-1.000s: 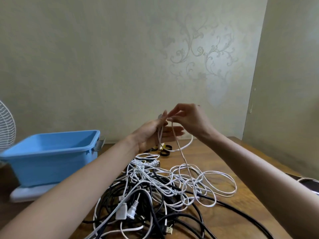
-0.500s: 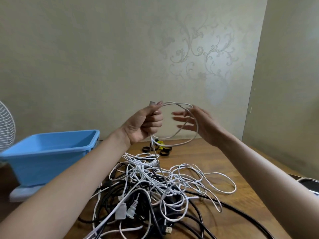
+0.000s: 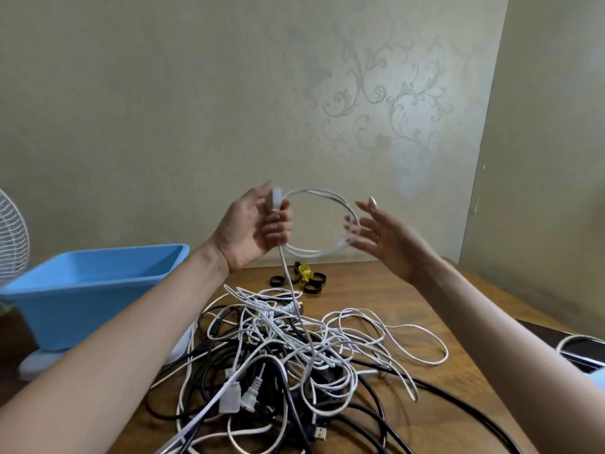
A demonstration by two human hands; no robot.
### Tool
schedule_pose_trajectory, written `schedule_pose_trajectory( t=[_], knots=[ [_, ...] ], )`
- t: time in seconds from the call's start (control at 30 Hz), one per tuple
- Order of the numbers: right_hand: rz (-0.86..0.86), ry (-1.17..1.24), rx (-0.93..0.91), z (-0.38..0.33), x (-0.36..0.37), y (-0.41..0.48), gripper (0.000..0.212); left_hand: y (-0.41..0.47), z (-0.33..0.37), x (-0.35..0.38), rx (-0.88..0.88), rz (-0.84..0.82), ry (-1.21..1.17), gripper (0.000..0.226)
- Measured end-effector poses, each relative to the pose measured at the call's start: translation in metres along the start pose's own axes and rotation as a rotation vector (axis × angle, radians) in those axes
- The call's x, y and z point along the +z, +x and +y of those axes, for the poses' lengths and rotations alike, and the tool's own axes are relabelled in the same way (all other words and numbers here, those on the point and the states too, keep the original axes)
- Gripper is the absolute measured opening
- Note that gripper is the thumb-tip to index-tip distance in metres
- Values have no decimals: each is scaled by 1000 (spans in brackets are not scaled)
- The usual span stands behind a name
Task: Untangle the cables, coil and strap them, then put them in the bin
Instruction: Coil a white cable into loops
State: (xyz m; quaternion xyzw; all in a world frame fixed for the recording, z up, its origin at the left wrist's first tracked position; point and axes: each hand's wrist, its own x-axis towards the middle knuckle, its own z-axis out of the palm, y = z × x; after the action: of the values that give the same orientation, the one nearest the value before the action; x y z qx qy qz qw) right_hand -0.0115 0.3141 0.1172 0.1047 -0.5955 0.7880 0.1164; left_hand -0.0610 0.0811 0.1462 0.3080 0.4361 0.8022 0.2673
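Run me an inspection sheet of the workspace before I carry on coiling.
Surface: brown wooden table.
Job's things: blue plastic bin at left, no cable in the part of its inside that shows; black strap rings beside a small yellow clip near the table's far edge.
Clutter: dark flat device at the right edge.
Hands: left hand grips the thin white cable's loop; right hand open, fingers spread at the loop.
Cables: tangled pile of white and black cables; the held cable runs down into it.
Surroundings: white wire fan grille at left; pale patterned wall behind.
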Motion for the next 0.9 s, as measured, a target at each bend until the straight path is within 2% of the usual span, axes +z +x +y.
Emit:
schedule_pose_trajectory(
  t=[0.03, 0.07, 0.1, 0.17, 0.23, 0.27, 0.4, 0.57, 0.63, 0.67, 0.73, 0.9],
  knots=[
    [-60, -78, 55, 7, 0, -3, 70, 1, 1, 2, 73, 39, -56, 31],
    [-150, -186, 117, 15, 6, -9, 81, 3, 3, 5, 146, 74, -102, 32],
    [-272, -283, 175, 25, 14, -16, 75, 5, 3, 9, 209, 97, -137, 32],
    [-485, -427, 242, 40, 32, -32, 48, 11, 4, 17, 290, 109, -175, 30],
    [-539, -453, 227, 44, 41, -39, 22, 12, 9, 19, 332, 135, -138, 28],
    [-485, -443, 214, 41, 38, -38, 12, 10, 12, 16, 346, 161, -82, 27],
    [-125, -444, 179, 20, -5, -22, 7, -3, 26, -14, 332, 261, 186, 30],
    [109, -1230, -24, 14, -44, -12, 27, -16, 24, -34, 190, 171, 214, 28],
    [159, -1427, -48, 10, -46, -12, 30, -18, 22, -34, 133, 145, 265, 28],
    [140, -1449, -40, 8, -45, -12, 30, -18, 20, -32, 118, 148, 307, 29],
    [102, -1222, 1, 3, -40, -12, 28, -18, 16, -27, 115, 163, 405, 29],
    [90, -346, 301, -10, -19, -7, 29, -15, -2, -3, 107, 201, 667, 29]
  ],
)
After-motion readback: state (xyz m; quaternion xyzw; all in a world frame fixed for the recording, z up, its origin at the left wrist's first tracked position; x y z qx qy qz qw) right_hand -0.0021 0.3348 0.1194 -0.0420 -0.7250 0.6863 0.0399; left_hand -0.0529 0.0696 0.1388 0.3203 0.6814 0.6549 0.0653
